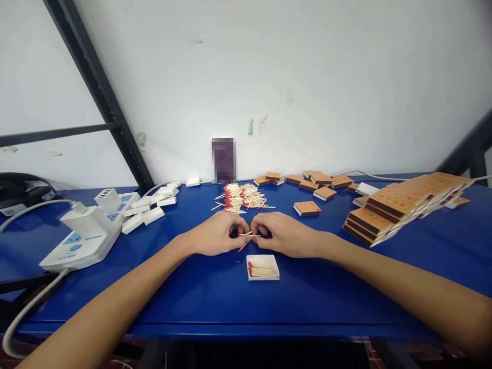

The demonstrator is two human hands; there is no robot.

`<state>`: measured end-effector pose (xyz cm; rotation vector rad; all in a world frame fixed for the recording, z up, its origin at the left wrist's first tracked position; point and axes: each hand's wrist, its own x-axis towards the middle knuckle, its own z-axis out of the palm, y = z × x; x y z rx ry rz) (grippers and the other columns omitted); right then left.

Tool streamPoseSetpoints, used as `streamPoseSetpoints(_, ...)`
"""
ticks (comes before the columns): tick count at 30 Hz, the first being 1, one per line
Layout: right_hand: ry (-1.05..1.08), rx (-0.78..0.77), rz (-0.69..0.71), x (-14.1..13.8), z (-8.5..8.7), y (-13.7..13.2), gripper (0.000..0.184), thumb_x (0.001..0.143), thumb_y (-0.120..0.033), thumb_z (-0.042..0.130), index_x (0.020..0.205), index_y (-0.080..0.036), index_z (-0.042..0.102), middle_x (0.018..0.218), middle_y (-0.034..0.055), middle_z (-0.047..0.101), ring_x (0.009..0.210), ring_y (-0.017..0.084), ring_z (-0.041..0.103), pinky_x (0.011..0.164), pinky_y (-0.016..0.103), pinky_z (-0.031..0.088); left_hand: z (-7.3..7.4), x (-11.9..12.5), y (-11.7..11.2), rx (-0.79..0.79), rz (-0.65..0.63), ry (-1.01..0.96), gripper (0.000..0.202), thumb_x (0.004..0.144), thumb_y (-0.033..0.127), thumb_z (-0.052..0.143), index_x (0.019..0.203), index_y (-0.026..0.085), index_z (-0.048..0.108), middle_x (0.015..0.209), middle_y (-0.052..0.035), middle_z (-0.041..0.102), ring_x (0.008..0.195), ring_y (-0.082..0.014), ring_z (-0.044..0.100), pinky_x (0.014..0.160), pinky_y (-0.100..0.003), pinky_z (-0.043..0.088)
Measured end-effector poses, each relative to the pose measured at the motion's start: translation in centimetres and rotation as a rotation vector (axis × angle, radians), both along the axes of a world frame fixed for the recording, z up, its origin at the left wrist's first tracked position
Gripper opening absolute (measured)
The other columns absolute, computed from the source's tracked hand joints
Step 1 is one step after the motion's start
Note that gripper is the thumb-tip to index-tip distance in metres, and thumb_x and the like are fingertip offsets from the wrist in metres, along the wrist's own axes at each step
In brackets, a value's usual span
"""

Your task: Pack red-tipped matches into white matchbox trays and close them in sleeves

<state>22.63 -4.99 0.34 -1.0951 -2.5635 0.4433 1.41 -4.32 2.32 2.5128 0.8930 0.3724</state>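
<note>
My left hand (217,234) and my right hand (282,234) meet at the middle of the blue table (215,292), fingers curled and pinching a few red-tipped matches (246,239) between them. Just in front of the hands lies a small white matchbox tray (263,267) with several matches in it. Behind the hands a loose pile of matches (242,197) lies on the table.
Empty white trays (148,207) lie at the left beside a white power strip (90,230) with plugs and cables. Brown matchbox sleeves (307,207) are scattered at the back; stacks of them (400,205) sit at the right. A dark blurred object (223,160) stands against the wall.
</note>
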Motion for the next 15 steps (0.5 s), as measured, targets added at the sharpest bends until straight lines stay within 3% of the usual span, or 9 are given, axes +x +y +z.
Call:
streamPoseSetpoints(4,-0.002,-0.006,-0.001,0.1,0.1,0.1,0.009,0.083,-0.028,0.056,0.085,-0.020,0.057,0.075,-0.0010,0.055,0.068,0.013,0.048,0.060,0.025,0.031,0.4,-0.1,-0.1,0.045,-0.014,0.028,0.031,0.076,0.043,0.071,0.092,0.016,0.069,0.076,0.0003,0.062,0.068,-0.0123,0.052,0.062,-0.024,0.040)
streamPoseSetpoints(10,-0.022,-0.055,0.008,0.2,0.6,0.0,0.008,0.080,-0.027,0.058,0.081,-0.019,0.056,0.073,-0.0020,0.055,0.065,0.012,0.047,0.057,0.025,0.030,0.5,-0.4,0.1,0.002,-0.005,0.065,0.024,0.086,0.038,0.059,0.095,0.018,0.070,0.077,-0.0009,0.063,0.066,-0.0117,0.053,0.059,-0.023,0.041)
streamPoseSetpoints(15,-0.058,-0.054,0.001,0.3,1.0,-0.2,0.008,0.080,-0.028,0.058,0.081,-0.020,0.056,0.072,-0.0023,0.056,0.064,0.012,0.046,0.057,0.024,0.030,0.3,-0.2,0.0,0.066,-0.022,0.091,0.017,0.085,0.029,0.058,0.092,0.018,0.069,0.077,0.0000,0.063,0.066,-0.0112,0.054,0.061,-0.023,0.041)
